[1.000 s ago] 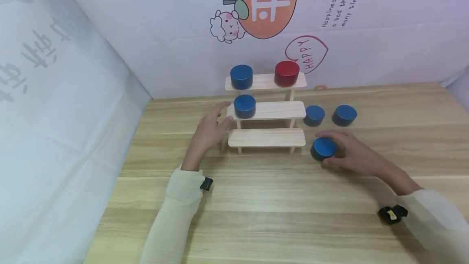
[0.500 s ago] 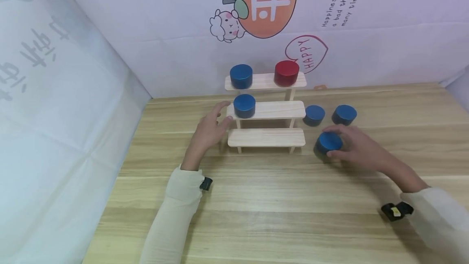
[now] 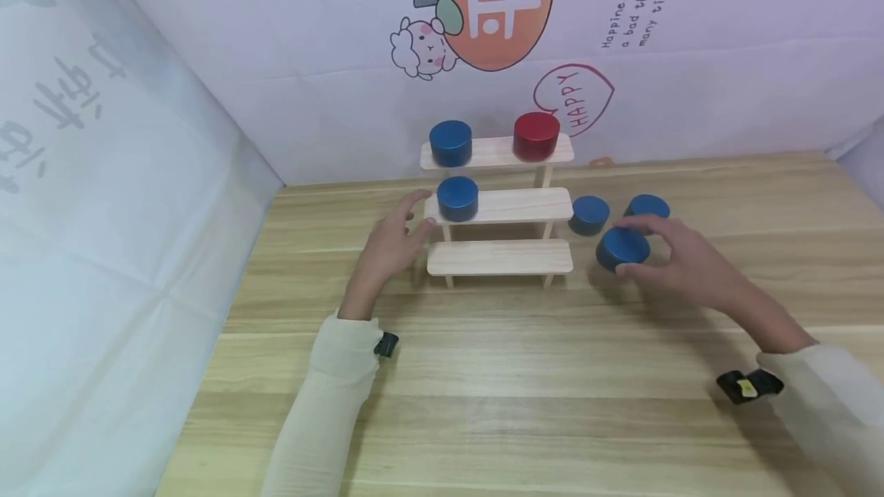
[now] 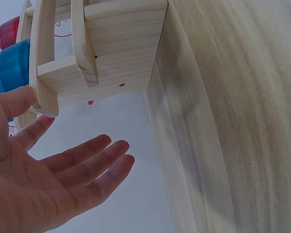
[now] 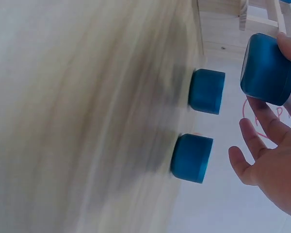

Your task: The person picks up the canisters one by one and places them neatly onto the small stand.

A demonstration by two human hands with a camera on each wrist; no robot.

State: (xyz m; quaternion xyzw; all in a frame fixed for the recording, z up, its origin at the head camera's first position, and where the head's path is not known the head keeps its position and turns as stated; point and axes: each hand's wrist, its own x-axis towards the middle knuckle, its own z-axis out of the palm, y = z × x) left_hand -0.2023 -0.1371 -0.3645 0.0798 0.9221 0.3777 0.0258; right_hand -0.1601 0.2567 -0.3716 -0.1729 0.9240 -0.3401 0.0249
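Note:
In the head view my right hand (image 3: 691, 261) holds a blue cylinder (image 3: 623, 248) between thumb and fingers, to the right of a three-tier wooden stand (image 3: 500, 258). The right wrist view shows this held cylinder (image 5: 267, 69) raised off the table. My left hand (image 3: 392, 245) grips the left end of the middle shelf with thumb and index finger. Its other fingers (image 4: 94, 162) extend loosely below the shelf. A blue cylinder (image 3: 457, 199) sits at that shelf's left end. On the top shelf are another blue cylinder (image 3: 451, 144) at left and a red cylinder (image 3: 536, 136) at right.
Two more blue cylinders stand on the wooden table (image 3: 483, 374) behind the held one: a nearer-left cylinder (image 3: 589, 215) beside the stand and a right one (image 3: 648, 205), partly covered by my fingers. A printed white cloth (image 3: 331, 98) hangs behind the table.
My right hand has lifted the blue cylinder off the table and moved it back, slightly to the right. The left hand stays at the middle shelf's end.

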